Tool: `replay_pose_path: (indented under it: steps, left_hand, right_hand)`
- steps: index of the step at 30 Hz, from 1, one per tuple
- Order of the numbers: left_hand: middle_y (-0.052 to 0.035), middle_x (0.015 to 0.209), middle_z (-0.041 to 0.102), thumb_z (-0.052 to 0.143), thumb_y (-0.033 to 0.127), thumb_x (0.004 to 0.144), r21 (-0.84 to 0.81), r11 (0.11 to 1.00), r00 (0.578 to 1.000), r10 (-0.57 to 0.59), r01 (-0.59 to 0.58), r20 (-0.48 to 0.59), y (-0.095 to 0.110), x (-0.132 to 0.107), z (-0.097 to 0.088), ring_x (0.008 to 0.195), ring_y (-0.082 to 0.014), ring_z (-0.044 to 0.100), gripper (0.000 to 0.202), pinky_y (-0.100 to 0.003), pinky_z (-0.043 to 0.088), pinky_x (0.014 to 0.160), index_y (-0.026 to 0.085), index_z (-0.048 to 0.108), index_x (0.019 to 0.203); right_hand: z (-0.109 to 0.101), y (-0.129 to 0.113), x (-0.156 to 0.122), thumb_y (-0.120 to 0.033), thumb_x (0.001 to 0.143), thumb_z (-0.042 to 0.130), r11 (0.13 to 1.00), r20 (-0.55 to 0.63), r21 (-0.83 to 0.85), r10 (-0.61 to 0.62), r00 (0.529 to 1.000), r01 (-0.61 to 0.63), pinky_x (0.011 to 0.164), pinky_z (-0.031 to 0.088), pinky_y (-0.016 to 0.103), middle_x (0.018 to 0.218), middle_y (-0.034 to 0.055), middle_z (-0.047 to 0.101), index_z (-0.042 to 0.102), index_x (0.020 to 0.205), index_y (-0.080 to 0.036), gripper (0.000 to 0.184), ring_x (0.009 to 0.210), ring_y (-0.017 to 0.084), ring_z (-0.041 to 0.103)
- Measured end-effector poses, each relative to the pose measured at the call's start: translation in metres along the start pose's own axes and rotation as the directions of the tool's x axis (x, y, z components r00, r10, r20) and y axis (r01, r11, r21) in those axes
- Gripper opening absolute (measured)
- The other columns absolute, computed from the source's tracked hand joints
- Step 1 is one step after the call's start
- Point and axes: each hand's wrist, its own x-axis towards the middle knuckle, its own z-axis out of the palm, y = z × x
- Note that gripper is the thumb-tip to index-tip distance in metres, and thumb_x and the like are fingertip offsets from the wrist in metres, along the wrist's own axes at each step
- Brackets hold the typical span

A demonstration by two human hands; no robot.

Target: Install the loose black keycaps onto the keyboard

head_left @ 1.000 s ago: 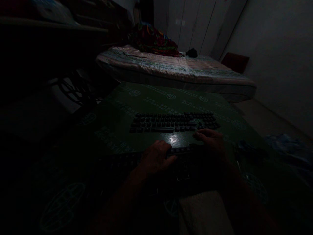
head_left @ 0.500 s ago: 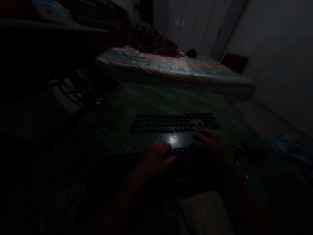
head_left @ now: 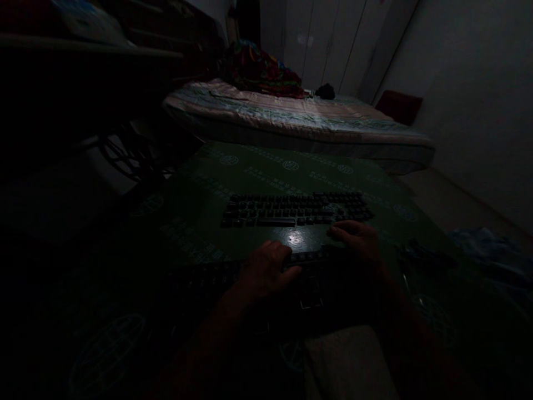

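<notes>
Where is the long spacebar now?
In the head view, the spacebar lies in the nearest row of keycaps on the green tabletop, beyond the left hand and left of the right hand.

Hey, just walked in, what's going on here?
In a dim room, a person works with bare hands over a dark keyboard on a green-topped table. The left hand rests on it. The right hand is raised near its far edge, thumb and fingers drawn together; it's too dark to tell whether they hold anything. Beyond, dark keycaps lie in keyboard-like rows, with the table's print showing through a gap toward the right.
</notes>
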Motion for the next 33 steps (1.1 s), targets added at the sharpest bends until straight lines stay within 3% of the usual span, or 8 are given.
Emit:
replay_pose_path:
  steps: [26,33]
  left_hand:
    - [-0.0062,0.092,0.062,0.056,0.044,0.081,-0.002,1.0,1.0,-0.012,0.012,0.019,0.0,-0.001,0.0,0.089,-0.0233,0.055,0.029,-0.034,0.045,0.074,0.018,0.06,0.094]
    - [-0.0067,0.092,0.061,0.055,0.041,0.082,0.001,1.0,0.999,-0.02,0.02,0.041,0.003,-0.001,-0.004,0.09,-0.0239,0.054,0.027,-0.035,0.044,0.075,0.017,0.059,0.094]
  right_hand:
    - [0.003,0.005,0.0,-0.043,0.061,0.069,1.0,0.015,0.001,0.021,1.0,-0.021,0.063,0.047,0.03,0.068,0.004,0.069,0.07,0.068,-0.016,0.027,0.066,0.018,0.062]
    - [0.002,-0.005,-0.002,-0.042,0.063,0.069,1.0,0.01,0.0,-0.002,1.0,0.002,0.064,0.047,0.03,0.071,0.0049,0.07,0.07,0.07,-0.016,0.027,0.068,0.019,0.062]
